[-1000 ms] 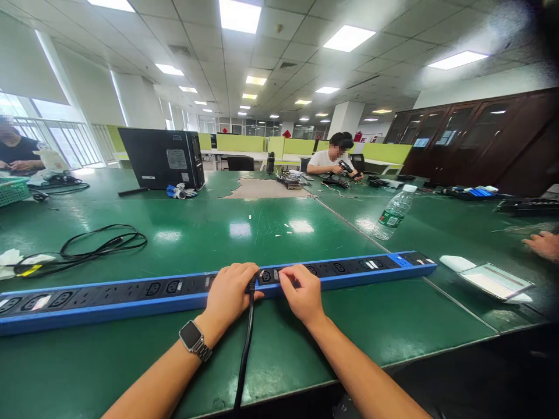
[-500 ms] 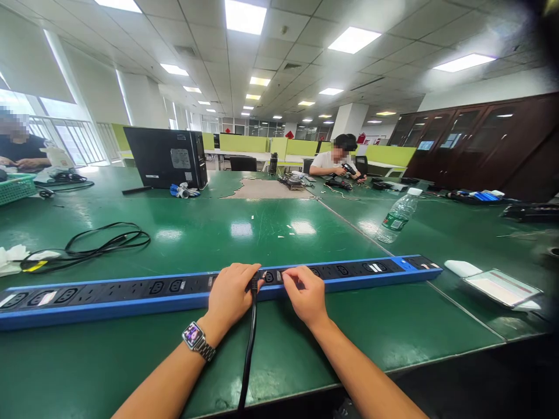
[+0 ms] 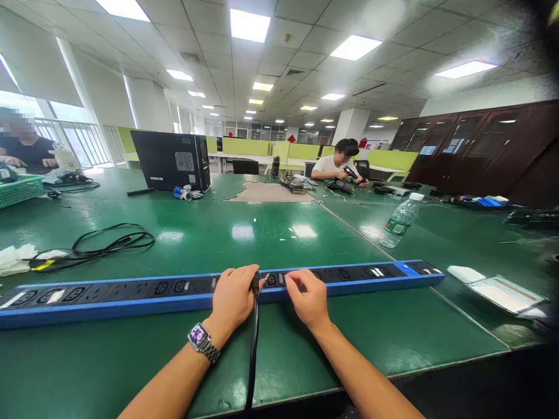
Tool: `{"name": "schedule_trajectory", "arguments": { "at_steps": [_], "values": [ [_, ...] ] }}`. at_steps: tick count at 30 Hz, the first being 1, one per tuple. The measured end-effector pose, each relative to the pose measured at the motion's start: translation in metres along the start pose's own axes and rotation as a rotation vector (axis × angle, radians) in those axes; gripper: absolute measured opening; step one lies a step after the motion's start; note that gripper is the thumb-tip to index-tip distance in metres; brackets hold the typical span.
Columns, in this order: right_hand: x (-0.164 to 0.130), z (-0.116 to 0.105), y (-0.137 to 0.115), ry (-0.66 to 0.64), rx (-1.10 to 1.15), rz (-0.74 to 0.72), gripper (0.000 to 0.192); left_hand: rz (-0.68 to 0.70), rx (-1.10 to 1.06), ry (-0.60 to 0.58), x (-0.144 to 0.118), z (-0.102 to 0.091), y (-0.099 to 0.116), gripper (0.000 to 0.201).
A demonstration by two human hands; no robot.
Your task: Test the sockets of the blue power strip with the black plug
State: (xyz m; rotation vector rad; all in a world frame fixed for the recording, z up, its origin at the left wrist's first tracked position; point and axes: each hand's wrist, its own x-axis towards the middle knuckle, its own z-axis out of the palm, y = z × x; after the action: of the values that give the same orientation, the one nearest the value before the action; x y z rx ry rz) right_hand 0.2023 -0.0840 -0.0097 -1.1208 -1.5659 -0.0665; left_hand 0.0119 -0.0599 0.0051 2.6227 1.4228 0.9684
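Observation:
A long blue-and-black power strip (image 3: 144, 306) lies across the green table, its row of sockets facing up. My left hand (image 3: 233, 295) is closed around a black power plug (image 3: 255, 283) over the middle of the strip. From the plug a thick black cable (image 3: 253, 349) hangs down past the table's near edge. Small metal prongs show beside my left thumb. My right hand (image 3: 309, 298) is at the strip just to the right, thumb and forefinger pinched together; whatever may be between them is hidden. A watch (image 3: 201, 337) sits on my left wrist.
A coiled black cable (image 3: 109, 247) lies at left. A computer case (image 3: 172, 160) stands farther back. To the right are a tilted-looking water bottle (image 3: 398, 224) and a phone-like device (image 3: 509, 295) on a white stand. Two people sit across the table, one holding a dark tool.
The view has shifted slightly, so everything appears a little farther right. Both hands keep nearly the same position and grip at the power strip.

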Motion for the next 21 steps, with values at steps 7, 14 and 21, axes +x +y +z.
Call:
{"name": "schedule_trajectory", "arguments": {
  "at_steps": [7,14,21],
  "values": [
    [0.0001,-0.001,-0.0004,0.001,0.02,0.012,0.018,0.002,-0.008,0.012,0.0021,-0.0004,-0.0015,0.024],
    [0.0002,-0.0014,-0.0008,0.009,0.019,0.014,0.018,0.006,-0.08,0.051,0.0038,-0.0019,-0.0047,0.02],
    [0.0017,-0.0013,-0.0013,0.014,0.02,0.004,0.018,0.002,-0.067,0.08,0.003,-0.0004,-0.0018,0.02]
  ]
}}
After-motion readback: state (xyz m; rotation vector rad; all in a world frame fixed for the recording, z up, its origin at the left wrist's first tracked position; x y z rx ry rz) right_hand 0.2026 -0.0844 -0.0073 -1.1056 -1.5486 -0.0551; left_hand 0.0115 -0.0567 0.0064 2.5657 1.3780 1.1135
